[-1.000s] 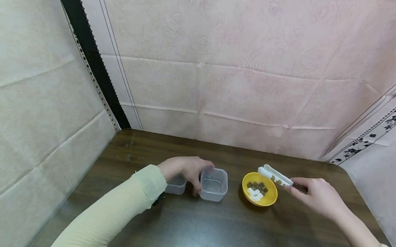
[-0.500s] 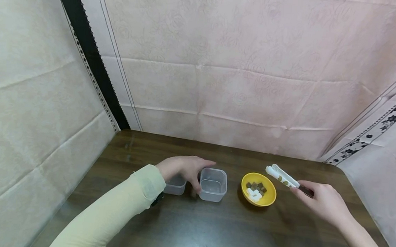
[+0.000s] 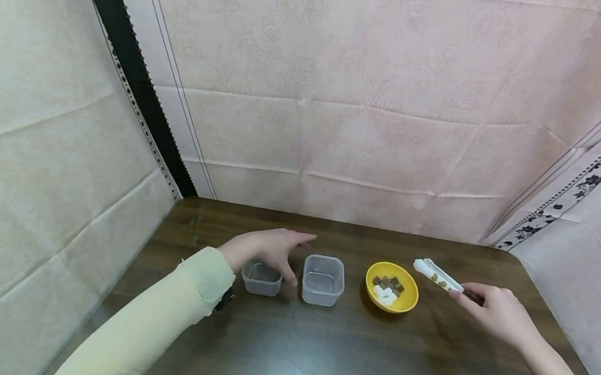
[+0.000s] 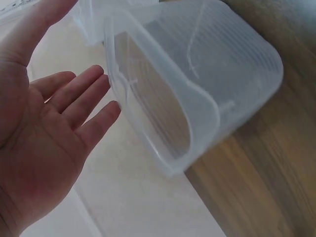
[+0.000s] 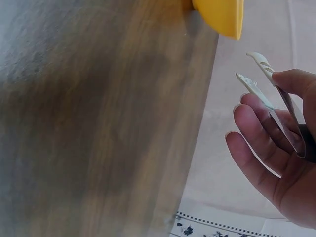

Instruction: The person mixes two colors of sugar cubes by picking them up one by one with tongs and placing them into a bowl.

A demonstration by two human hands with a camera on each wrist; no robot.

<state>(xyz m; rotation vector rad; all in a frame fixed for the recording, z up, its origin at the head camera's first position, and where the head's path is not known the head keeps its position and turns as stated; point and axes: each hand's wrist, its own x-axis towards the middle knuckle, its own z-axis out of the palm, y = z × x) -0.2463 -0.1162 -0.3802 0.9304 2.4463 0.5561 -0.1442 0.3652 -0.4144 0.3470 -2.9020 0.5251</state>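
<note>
My left hand [image 3: 270,249] hovers over the back of the left clear plastic container [image 3: 261,282], fingers and thumb spread, holding nothing. Beside it stands the right clear plastic container [image 3: 322,296], apart from the thumb. In the left wrist view the fingers [image 4: 84,101] are extended close to a container's rim [image 4: 197,103]. A pair of tongs [image 3: 438,275] with white, leaf-patterned tips is held in my right hand [image 3: 499,315]. In the right wrist view the tongs' white tips [image 5: 255,92] stand apart with nothing between them.
A yellow bowl [image 3: 411,300] sits between the right container and the tongs. Inside are several brown cubes [image 3: 394,282] and several white cubes [image 3: 385,296]. The dark wooden table [image 3: 321,355] ends at pale cloth curtains [image 3: 364,157] behind and at both sides.
My left hand has pulled away leftward from the right container, uncovering more of the left one. My right hand has drawn the tongs away from above the bowl, to the right.
</note>
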